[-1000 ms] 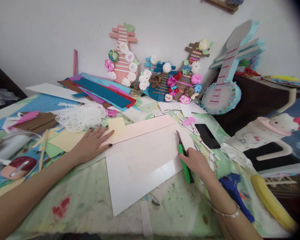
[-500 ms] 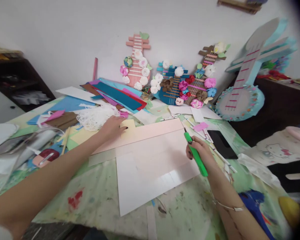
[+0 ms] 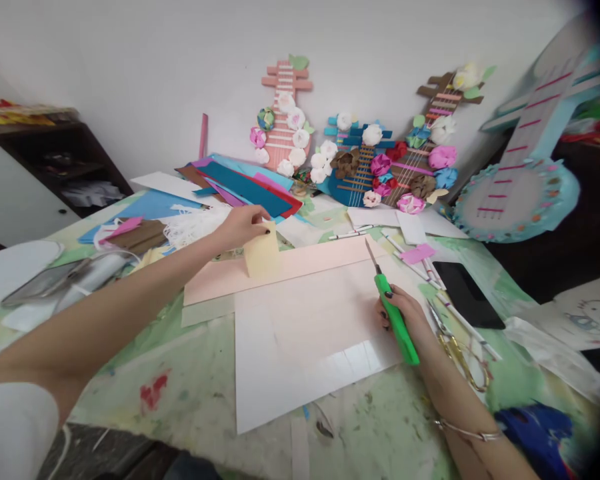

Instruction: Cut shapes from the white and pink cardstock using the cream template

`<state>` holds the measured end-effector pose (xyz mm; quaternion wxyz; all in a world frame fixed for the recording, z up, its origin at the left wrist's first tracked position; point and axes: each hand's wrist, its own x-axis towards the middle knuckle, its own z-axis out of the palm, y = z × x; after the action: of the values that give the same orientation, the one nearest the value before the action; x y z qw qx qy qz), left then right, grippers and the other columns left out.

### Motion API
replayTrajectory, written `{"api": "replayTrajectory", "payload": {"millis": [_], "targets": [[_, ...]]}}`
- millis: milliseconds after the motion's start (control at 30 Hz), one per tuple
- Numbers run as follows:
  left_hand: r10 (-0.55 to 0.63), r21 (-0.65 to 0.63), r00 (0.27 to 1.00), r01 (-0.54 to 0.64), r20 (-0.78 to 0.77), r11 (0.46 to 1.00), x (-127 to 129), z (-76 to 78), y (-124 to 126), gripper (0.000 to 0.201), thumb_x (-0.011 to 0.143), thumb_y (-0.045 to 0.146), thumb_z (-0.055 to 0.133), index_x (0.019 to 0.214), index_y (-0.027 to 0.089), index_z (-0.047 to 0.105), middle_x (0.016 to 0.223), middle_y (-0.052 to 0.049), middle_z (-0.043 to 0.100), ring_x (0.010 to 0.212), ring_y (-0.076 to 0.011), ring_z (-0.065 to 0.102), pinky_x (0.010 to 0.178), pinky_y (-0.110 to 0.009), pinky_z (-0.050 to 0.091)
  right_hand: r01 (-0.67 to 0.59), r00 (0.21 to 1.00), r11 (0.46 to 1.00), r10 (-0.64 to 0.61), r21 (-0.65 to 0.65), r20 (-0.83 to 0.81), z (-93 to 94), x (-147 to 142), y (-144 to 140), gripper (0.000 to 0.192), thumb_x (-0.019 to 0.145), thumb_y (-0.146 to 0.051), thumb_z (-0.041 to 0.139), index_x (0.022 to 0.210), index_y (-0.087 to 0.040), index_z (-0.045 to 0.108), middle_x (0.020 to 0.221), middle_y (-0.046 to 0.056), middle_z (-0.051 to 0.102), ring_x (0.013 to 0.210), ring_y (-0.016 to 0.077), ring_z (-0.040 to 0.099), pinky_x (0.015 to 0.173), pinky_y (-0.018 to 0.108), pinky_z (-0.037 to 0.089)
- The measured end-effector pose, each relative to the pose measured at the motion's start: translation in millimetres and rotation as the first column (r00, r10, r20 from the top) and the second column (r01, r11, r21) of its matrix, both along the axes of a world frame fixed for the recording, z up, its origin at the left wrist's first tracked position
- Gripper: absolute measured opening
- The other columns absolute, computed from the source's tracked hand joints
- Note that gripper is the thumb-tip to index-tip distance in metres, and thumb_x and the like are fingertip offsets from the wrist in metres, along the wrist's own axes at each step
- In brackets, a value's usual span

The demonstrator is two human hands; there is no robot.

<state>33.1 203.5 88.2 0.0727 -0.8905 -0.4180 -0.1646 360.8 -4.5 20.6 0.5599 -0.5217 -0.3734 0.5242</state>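
Note:
My left hand (image 3: 246, 227) pinches the top of a small pale yellow piece of paper (image 3: 260, 255), tilted up with its lower end at the pink sheet. My right hand (image 3: 404, 312) is closed around a green utility knife (image 3: 396, 321), its blade out and pointing away from me. Beneath the knife lies a glossy, clear-looking sheet over pale pink and white paper (image 3: 300, 360). A long pale pink sheet (image 3: 325, 255) stretches along its far edge. Gold-handled scissors (image 3: 457, 353) rest beside my right wrist, partly covered by it.
Several flower-decorated paper instruments (image 3: 286, 133) lean on the wall. A stack of coloured sheets (image 3: 250, 187) and white shredded strips (image 3: 193, 227) lie at the back left. On the right are a black phone (image 3: 467, 293) and striped paper sticks (image 3: 467, 327).
My left hand has lifted the yellow paper so it tilts upward. In my right hand the knife's blade now shows much longer. The view has shifted slightly.

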Motion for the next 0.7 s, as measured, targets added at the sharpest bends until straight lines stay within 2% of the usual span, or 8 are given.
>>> {"api": "replayTrajectory", "payload": {"millis": [100,167,233,333,400,467,700], "targets": [[-0.127,0.199,0.991,0.115,0.048,0.973,10,14.5,-38,0.02,0.098,0.024,0.045,0.099,0.014,0.062,0.089,-0.007,0.063,0.082,-0.0169,0.06,0.07,-0.029,0.049,-0.003,1.0,1.0,0.003,-0.009,-0.011,0.3,-1,0,0.02,0.076,-0.036,0.062,0.079,-0.022,0.047,0.05,-0.006,0.052,0.04,0.0101,0.048,0.039,0.021,0.035],[-0.244,0.31,0.97,0.23,0.008,0.923,22,10.4,-69,0.023,0.099,0.02,0.04,0.094,0.016,0.062,0.089,-0.008,0.064,0.085,-0.0179,0.06,0.073,-0.031,0.048,-0.005,1.0,1.0,0.005,-0.014,-0.01,1.4,-2,-1,0.02,0.076,-0.034,0.062,0.08,-0.022,0.047,0.051,-0.006,0.053,0.04,0.01,0.048,0.04,0.021,0.036],[-0.352,0.38,0.933,0.352,-0.072,0.856,35,-5.3,-98,0.021,0.097,0.018,0.044,0.087,0.017,0.062,0.078,-0.006,0.063,0.072,-0.0167,0.057,0.065,-0.031,0.045,-0.007,1.0,1.0,0.007,-0.014,-0.003,2.7,-3,-2,0.019,0.075,-0.034,0.062,0.08,-0.022,0.048,0.051,-0.006,0.054,0.041,0.0101,0.048,0.04,0.021,0.036],[-0.456,0.437,0.871,0.487,-0.181,0.756,50,-38.5,-131,0.017,0.093,0.009,0.048,0.083,0.014,0.061,0.067,-0.004,0.062,0.058,-0.0142,0.052,0.052,-0.027,0.039,-0.012,1.0,1.0,0.012,-0.006,0.01,2.9,-3,-3,0.019,0.075,-0.034,0.062,0.079,-0.022,0.048,0.051,-0.006,0.054,0.041,0.0103,0.048,0.04,0.021,0.037],[-0.475,0.465,0.853,0.519,-0.219,0.717,53,-57.1,-145,0.016,0.09,0.005,0.05,0.083,0.01,0.063,0.069,-0.008,0.065,0.058,-0.0149,0.055,0.048,-0.026,0.038,-0.018,1.0,1.0,0.018,-0.002,0.017,2.0,-3,-3,0.019,0.076,-0.034,0.062,0.079,-0.022,0.047,0.05,-0.006,0.053,0.041,0.0104,0.048,0.04,0.021,0.036],[-0.473,0.483,0.849,0.524,-0.235,0.701,54,-68.2,-157,0.015,0.088,0.002,0.051,0.087,0.007,0.065,0.072,-0.01,0.067,0.06,-0.016,0.057,0.047,-0.026,0.04,-0.026,0.999,1.0,0.026,-0.001,0.025,0.9,-3,-2,0.019,0.076,-0.034,0.061,0.079,-0.022,0.047,0.051,-0.006,0.053,0.041,0.0106,0.048,0.04,0.022,0.036],[-0.494,0.507,0.843,0.528,-0.214,0.681,58,-74.1,-196,0.013,0.086,0.004,0.058,0.092,0.003,0.069,0.074,-0.013,0.07,0.065,-0.0185,0.062,0.048,-0.027,0.048,-0.042,0.997,0.999,0.042,-0.001,0.063,0.0,-3,-1,0.018,0.077,-0.034,0.061,0.078,-0.022,0.048,0.05,-0.005,0.053,0.041,0.0115,0.048,0.04,0.022,0.035]]}}
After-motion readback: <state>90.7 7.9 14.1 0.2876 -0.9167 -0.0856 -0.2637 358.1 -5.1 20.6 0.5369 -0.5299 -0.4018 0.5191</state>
